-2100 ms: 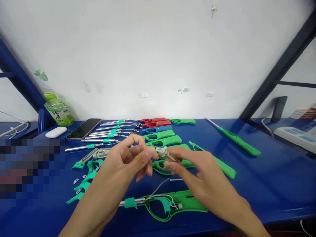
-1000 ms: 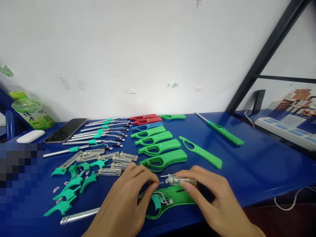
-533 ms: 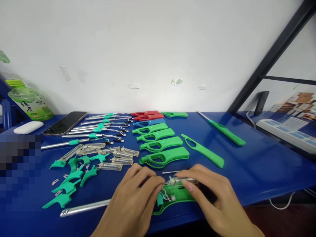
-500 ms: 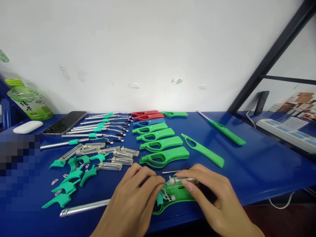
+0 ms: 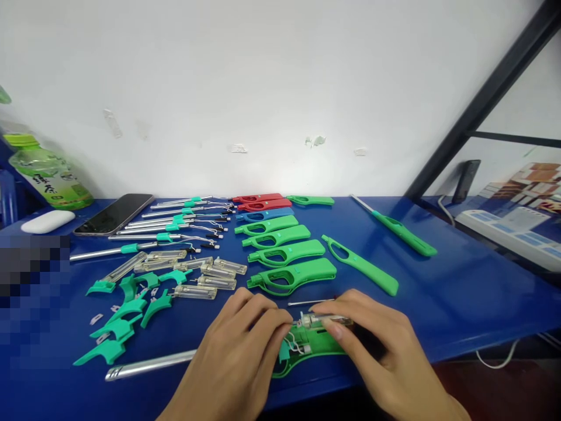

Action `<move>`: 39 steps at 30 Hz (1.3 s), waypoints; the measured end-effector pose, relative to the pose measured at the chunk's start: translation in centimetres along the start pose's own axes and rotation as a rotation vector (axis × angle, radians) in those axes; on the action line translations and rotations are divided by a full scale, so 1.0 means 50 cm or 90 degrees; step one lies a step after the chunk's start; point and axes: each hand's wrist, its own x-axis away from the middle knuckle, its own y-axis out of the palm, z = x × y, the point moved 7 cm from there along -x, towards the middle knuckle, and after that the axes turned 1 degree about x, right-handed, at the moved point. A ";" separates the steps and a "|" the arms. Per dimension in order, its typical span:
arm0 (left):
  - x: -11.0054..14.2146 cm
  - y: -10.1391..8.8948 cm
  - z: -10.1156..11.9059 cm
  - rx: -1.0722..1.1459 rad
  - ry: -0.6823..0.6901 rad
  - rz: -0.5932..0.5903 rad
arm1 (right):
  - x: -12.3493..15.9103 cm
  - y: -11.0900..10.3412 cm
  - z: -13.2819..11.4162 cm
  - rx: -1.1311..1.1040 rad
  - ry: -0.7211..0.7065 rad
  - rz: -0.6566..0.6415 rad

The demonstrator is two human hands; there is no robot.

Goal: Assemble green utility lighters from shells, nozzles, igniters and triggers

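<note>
My right hand (image 5: 381, 345) pinches a clear plastic fuel tank (image 5: 322, 320) between thumb and fingers, just over a green lighter shell half (image 5: 315, 345). At the tank's nozzle end, the fingers of my left hand (image 5: 245, 339) are pressed together; what they grip is hidden, though a tiny pale piece shows at their tips. White wires (image 5: 293, 344) and a bit of teal plastic lie in the shell. From beneath my left hand a metal lighter tube (image 5: 151, 365) sticks out to the left. A thin screwdriver (image 5: 309, 303) lies behind the tank.
Teal triggers (image 5: 127, 307), clear tanks (image 5: 195, 292) and wired metal tubes (image 5: 164, 237) lie at the left. Green, blue and red shells (image 5: 291, 275) form a row behind my hands. A closed green lighter (image 5: 403, 234) is farther right. A phone (image 5: 114, 214) and bottle (image 5: 48, 175) stand back left.
The view has shifted slightly. Both hands keep nearly the same pose, with the tank still over the shell and its nozzle end at my left fingertips.
</note>
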 end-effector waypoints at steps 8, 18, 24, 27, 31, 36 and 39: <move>0.001 0.002 0.005 -0.012 0.018 -0.009 | 0.001 0.000 -0.004 0.011 -0.013 0.005; 0.002 0.004 -0.002 0.003 -0.012 -0.011 | 0.001 -0.002 -0.005 0.013 -0.017 0.008; 0.003 0.003 -0.002 0.008 -0.014 -0.013 | 0.001 -0.001 -0.005 0.014 -0.019 0.006; 0.000 0.003 0.004 -0.002 0.001 -0.013 | 0.000 -0.001 -0.007 0.018 -0.029 0.002; -0.002 0.002 0.008 -0.017 0.017 -0.016 | 0.001 -0.001 -0.008 0.025 -0.039 0.002; 0.001 0.003 0.004 -0.021 0.006 -0.017 | 0.003 0.002 -0.008 0.029 -0.052 -0.009; 0.000 0.003 0.005 -0.015 0.001 -0.015 | 0.004 0.000 -0.009 0.033 -0.064 -0.003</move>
